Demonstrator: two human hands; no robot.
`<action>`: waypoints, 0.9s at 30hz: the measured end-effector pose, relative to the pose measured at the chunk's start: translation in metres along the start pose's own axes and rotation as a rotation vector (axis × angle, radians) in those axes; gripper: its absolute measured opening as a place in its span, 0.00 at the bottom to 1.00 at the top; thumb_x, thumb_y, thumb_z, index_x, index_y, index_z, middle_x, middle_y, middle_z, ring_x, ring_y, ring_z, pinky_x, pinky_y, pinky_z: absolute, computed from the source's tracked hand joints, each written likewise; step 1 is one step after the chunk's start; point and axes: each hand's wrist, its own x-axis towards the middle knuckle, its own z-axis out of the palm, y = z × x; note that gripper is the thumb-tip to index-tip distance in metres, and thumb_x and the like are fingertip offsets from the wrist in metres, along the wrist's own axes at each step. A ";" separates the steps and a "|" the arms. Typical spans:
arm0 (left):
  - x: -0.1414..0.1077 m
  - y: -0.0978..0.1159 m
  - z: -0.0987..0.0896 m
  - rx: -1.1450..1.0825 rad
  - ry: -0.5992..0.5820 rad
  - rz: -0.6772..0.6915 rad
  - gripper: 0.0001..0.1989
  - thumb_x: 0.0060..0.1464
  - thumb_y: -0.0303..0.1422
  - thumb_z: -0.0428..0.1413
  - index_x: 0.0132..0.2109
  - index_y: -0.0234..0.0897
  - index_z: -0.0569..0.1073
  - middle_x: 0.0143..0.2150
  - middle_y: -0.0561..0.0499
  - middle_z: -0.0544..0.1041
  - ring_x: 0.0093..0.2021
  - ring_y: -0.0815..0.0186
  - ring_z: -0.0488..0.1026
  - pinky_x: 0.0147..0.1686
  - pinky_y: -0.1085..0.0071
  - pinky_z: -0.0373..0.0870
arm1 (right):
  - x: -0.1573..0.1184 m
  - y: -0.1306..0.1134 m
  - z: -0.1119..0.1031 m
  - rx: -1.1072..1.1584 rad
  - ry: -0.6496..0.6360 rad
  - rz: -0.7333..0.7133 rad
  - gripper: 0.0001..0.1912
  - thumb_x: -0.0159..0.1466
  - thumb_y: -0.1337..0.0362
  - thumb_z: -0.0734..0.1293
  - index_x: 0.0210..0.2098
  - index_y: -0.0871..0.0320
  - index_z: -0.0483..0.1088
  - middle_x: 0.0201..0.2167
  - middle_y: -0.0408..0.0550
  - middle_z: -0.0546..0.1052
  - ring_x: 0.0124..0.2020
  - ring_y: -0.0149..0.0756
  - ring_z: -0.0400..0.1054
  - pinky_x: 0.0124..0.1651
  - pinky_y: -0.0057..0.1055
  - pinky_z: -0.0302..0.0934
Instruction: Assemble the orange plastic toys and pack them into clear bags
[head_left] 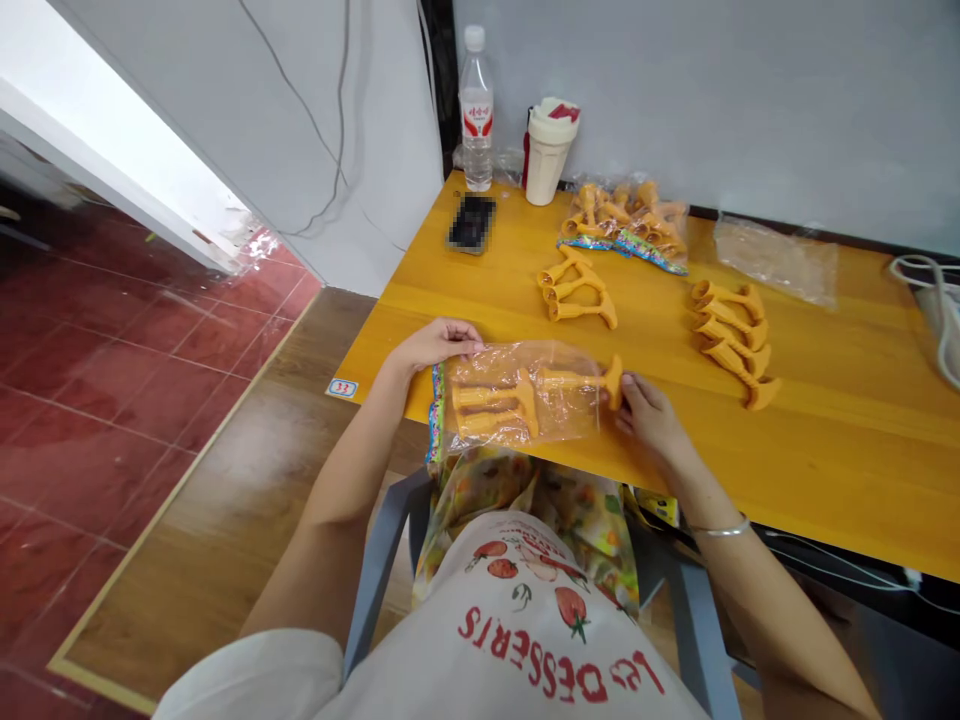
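Wooden worktop edge carries a clear bag lying crosswise, long axis side to side. The left hand holds its left end in a narrow grip; the right hand, nearer the orange piece jutting from the bag's right end, pinches that piece's flared head. A "32" sticker sits left of the bag; "LES DESSERTS" reads on the shirt.

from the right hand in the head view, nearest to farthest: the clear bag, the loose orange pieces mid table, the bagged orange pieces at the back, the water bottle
From the right hand:
1. Clear plastic bag: at the hand, to its left.
2. Loose orange pieces: ahead and left, mid table.
3. Bagged orange pieces: farther ahead, near the wall.
4. Water bottle: farthest, back left corner.
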 end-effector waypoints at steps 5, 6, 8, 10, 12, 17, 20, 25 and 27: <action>-0.002 -0.001 0.001 -0.051 0.000 0.000 0.16 0.47 0.41 0.67 0.34 0.31 0.77 0.29 0.51 0.78 0.28 0.73 0.73 0.34 0.75 0.70 | 0.008 -0.020 0.052 0.080 -0.219 -0.007 0.24 0.59 0.39 0.68 0.30 0.55 0.66 0.17 0.35 0.60 0.16 0.25 0.49 0.17 0.25 0.48; -0.002 -0.001 0.001 -0.060 -0.001 0.004 0.16 0.47 0.41 0.67 0.34 0.31 0.77 0.29 0.51 0.78 0.28 0.73 0.72 0.34 0.75 0.70 | 0.010 -0.023 0.058 0.071 -0.249 -0.005 0.25 0.59 0.39 0.68 0.29 0.55 0.65 0.16 0.35 0.59 0.16 0.25 0.49 0.18 0.25 0.49; -0.002 0.000 0.001 -0.080 0.006 0.016 0.16 0.47 0.41 0.67 0.34 0.31 0.76 0.29 0.50 0.78 0.28 0.73 0.72 0.33 0.75 0.69 | 0.016 -0.028 0.065 0.052 -0.310 0.008 0.26 0.58 0.38 0.69 0.26 0.55 0.63 0.15 0.35 0.59 0.16 0.25 0.51 0.18 0.25 0.49; -0.002 0.000 0.002 -0.102 0.025 0.023 0.16 0.47 0.41 0.68 0.33 0.31 0.76 0.30 0.50 0.78 0.28 0.73 0.72 0.33 0.76 0.69 | 0.020 -0.031 0.067 0.046 -0.378 0.053 0.28 0.55 0.39 0.71 0.22 0.55 0.61 0.14 0.36 0.60 0.16 0.24 0.51 0.18 0.25 0.49; -0.003 0.001 0.003 -0.120 0.051 0.020 0.17 0.46 0.42 0.68 0.33 0.31 0.76 0.29 0.51 0.78 0.28 0.73 0.73 0.31 0.77 0.68 | 0.023 -0.032 0.066 0.053 -0.427 0.129 0.28 0.52 0.41 0.74 0.21 0.56 0.60 0.14 0.36 0.60 0.15 0.23 0.50 0.18 0.24 0.48; -0.003 0.001 0.001 -0.163 0.029 -0.027 0.21 0.49 0.47 0.66 0.34 0.32 0.73 0.29 0.51 0.77 0.26 0.72 0.74 0.28 0.76 0.68 | 0.024 -0.026 0.056 0.126 -0.222 0.134 0.26 0.53 0.42 0.74 0.23 0.57 0.64 0.17 0.37 0.63 0.17 0.24 0.54 0.20 0.25 0.50; 0.003 0.009 -0.003 -0.126 -0.115 -0.100 0.25 0.52 0.53 0.61 0.40 0.33 0.73 0.35 0.49 0.79 0.27 0.70 0.76 0.28 0.74 0.69 | 0.026 -0.023 0.053 0.078 -0.185 0.077 0.27 0.53 0.41 0.74 0.23 0.57 0.65 0.18 0.38 0.64 0.19 0.25 0.57 0.22 0.27 0.52; 0.031 0.036 0.008 0.121 -0.383 -0.130 0.22 0.52 0.49 0.63 0.46 0.36 0.75 0.41 0.49 0.80 0.29 0.72 0.75 0.29 0.76 0.68 | 0.026 -0.026 0.058 0.013 -0.363 0.069 0.26 0.54 0.42 0.73 0.24 0.58 0.67 0.19 0.37 0.63 0.19 0.24 0.53 0.23 0.27 0.48; 0.042 0.046 0.020 0.159 -0.478 -0.109 0.19 0.52 0.46 0.64 0.41 0.35 0.74 0.35 0.51 0.79 0.27 0.72 0.74 0.28 0.75 0.67 | 0.025 -0.025 0.063 0.025 -0.397 0.097 0.25 0.54 0.41 0.73 0.26 0.58 0.70 0.19 0.37 0.64 0.19 0.24 0.53 0.23 0.27 0.47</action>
